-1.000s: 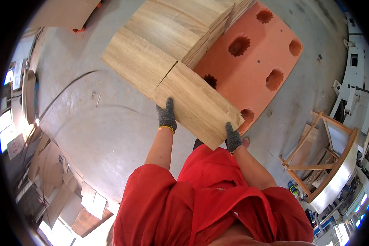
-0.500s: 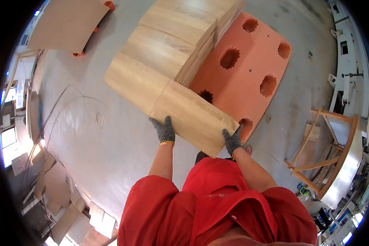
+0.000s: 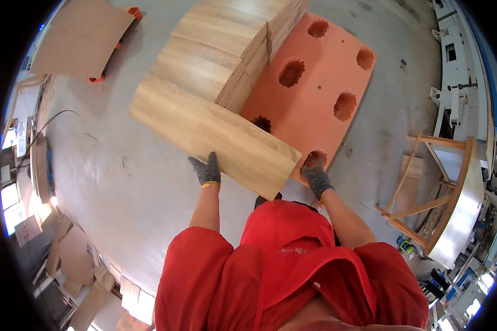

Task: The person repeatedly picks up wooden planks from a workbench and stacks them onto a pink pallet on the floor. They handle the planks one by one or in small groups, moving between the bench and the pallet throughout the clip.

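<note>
- A long wooden board (image 3: 248, 149), pale brown with visible grain, lies slantwise across the near end of a stack of similar boards (image 3: 201, 55). Its right part reaches out past the stack, toward the person; whether it is one piece or two set end to end, I cannot tell.
- The left hand (image 3: 207, 170), in a grey knitted glove with a yellow cuff, is at the board's near long edge. Its thumb lies over the top face and its fingers are spread away from the thumb, just outside the edge; whether they pinch the board from below, I cannot tell.
- The right hand (image 3: 317, 177), gloved alike, is just beside the board's right corner with its fingers stretched out and nothing seen in its hold. It is at the near rim of a rough round hole (image 3: 315, 159).
- That hole is in an orange pallet (image 3: 295, 113), under the right side of the stack, with more such holes in its top.
- The person wears red clothes (image 3: 284, 259), and both forearms are bare.
- Around them is a grey floor (image 3: 116, 182).
- At the upper left, a brown sheet (image 3: 83, 41) has orange supports (image 3: 96, 79) showing at its edge.
- At the right is a wooden frame (image 3: 458, 193), with a white machine (image 3: 447, 66) beyond it.
- At the lower left, loose panels (image 3: 74, 256) are heaped together.
</note>
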Demonstrator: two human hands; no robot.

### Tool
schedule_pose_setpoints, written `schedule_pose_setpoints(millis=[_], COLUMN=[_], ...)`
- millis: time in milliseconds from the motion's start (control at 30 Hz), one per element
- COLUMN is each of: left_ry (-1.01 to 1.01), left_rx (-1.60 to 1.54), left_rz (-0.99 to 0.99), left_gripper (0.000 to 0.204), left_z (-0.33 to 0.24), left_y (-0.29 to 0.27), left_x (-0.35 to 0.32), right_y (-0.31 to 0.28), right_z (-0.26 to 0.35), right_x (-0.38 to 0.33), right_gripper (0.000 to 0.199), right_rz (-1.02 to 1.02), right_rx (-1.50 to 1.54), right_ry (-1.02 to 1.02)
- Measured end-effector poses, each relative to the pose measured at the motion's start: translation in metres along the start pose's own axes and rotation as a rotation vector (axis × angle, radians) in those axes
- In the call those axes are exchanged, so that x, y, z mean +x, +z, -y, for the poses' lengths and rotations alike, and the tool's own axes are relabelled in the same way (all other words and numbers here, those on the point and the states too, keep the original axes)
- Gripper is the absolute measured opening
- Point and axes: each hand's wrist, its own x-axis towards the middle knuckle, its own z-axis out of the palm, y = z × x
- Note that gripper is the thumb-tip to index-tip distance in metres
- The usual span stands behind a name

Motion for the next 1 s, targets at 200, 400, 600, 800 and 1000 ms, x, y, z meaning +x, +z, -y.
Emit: schedule_pose_setpoints(millis=[200, 400, 600, 800, 1000], left_ry=[-0.120, -0.199, 0.444, 0.515, 0.771], left_rx=[-0.125, -0.135, 0.546, 0.717, 0.699], left_rz=[0.064, 0.061, -0.113, 0.075, 0.298], left_gripper=[0.076, 0.069, 0.082, 0.070, 0.057], left_z=[0.014, 0.023, -0.017, -0.072, -0.059], left_y=[0.010, 0.024, -0.023, -0.036, 0.007], left_x=[-0.038, -0.075, -0.041, 0.032, -0.031], right_y=[-0.061, -0.017, 0.005, 0.029, 0.069], right_z=[0.017, 0.063, 0.085, 0.049, 0.025], right_x=[-0.062, -0.048, -0.055, -0.031, -0.052], right_gripper=[0.078, 0.082, 0.091, 0.091, 0.082], right_rz=[-0.260, -0.097, -0.116, -0.020, 0.314], right_rx=[-0.142, -0.176, -0.255, 0.014, 0.154], right_ry=[-0.323, -0.570, -0.506, -0.283, -0.129])
